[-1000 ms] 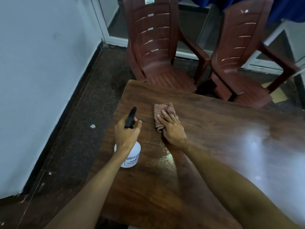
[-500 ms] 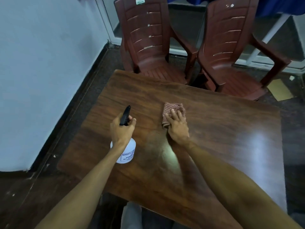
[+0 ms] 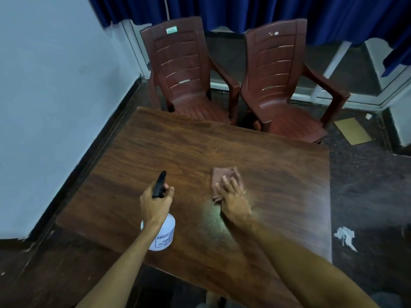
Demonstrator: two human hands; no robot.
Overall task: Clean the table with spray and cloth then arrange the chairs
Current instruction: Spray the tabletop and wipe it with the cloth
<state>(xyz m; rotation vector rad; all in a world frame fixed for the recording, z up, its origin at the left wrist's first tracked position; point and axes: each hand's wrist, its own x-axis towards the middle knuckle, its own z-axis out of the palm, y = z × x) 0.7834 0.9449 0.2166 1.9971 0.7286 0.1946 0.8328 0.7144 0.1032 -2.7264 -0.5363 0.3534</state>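
A dark wooden table fills the middle of the head view. My left hand grips the black trigger head of a white spray bottle that stands near the table's front left. My right hand lies flat on a checked red cloth, pressing it on the tabletop, with a wet sheen just behind the hand. Two maroon plastic chairs, one on the left and one on the right, stand side by side at the table's far edge, facing me.
A pale wall runs close along the table's left side. Blue curtains hang behind the chairs. On the dark floor to the right lie a crumpled white paper and a flat cardboard piece.
The view has pulled back and tilted up, so the whole table and both chairs show. My right hand and the cloth have slid a little to the right. The bottle stays in my left hand.
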